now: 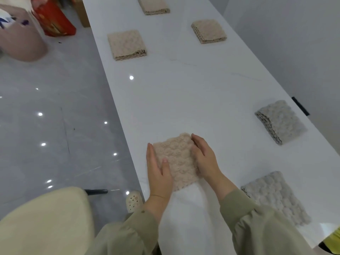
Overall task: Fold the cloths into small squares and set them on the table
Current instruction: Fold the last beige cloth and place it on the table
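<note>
Left hand (158,170), fingers straight, bracing edge of beige nubbly folded cloth (176,157) on white worktop (184,89); right hand (204,157), fingers near-flat, pressing opposite edge; neither gripping. Worth aligning layers squarely.

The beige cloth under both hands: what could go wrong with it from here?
1. The beige cloth lies near the left edge of the glossy table. A sideways push from the right hand might slide it off.
2. Its far edge looks uneven, so the thick layers may spring open once the left hand and the right hand lift, leaving a poor square.
</note>
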The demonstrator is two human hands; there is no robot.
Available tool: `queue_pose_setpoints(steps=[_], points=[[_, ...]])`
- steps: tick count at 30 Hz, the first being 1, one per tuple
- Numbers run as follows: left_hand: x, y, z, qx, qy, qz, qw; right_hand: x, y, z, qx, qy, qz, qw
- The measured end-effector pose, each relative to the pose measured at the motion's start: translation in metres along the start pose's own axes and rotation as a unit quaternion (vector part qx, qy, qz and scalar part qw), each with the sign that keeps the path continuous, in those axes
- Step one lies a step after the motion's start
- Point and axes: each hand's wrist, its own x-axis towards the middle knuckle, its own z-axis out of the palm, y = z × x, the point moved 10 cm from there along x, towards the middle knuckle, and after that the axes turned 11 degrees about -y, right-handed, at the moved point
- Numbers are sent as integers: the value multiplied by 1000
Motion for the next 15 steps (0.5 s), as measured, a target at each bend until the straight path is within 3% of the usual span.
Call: queue_pose_setpoints(steps=[5,7,10,15], points=[[3,1,6,27,-39,-15,999,0,-7,12,-16,-24,-2,1000],[4,6,-1,51,-51,-4,997,-8,-4,-3,-5,39,4,999],[18,25,-14,99,-96,43,990,-41,16,-32,39,193,31,980],[78,48,7,138,-273,40,951,-96,45,-13,136,321,68,935]])
